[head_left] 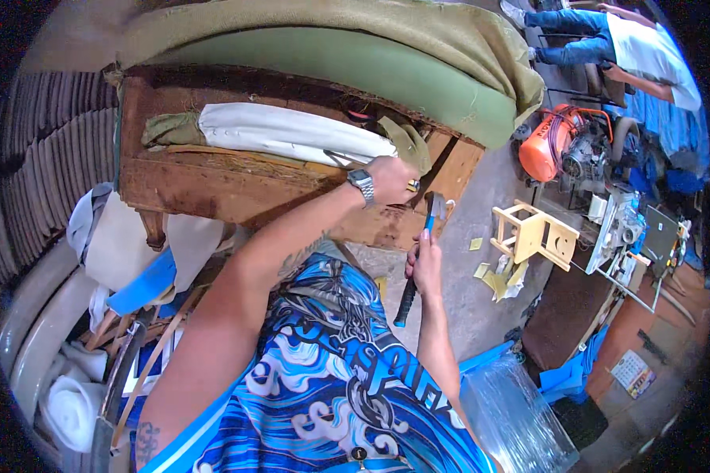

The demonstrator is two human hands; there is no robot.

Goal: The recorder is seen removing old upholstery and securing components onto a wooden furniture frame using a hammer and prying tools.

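My left hand (390, 180), wearing a metal watch, is closed at the right end of a white fabric-covered padded strip (280, 132). In its grip is a hand tool (412, 186) whose yellow-and-black handle end shows, with a thin dark shaft apparently pointing left along the strip; its exact kind is hidden. My right hand (426, 266) is wrapped round the blue-and-black handle of a hammer (406, 301), its head up, just right of the left hand. The strip lies along a worn wooden furniture frame (205, 189) with frayed fabric and loose fibres.
Green upholstery (355, 71) covers the frame's far side. To the right are a small wooden chair (540, 235), fabric scraps (501, 277), an orange air compressor (540, 150) and a standing person (647, 55). Plastic-wrapped material (513, 418) lies lower right; stacked folded material (39, 142) rises at left.
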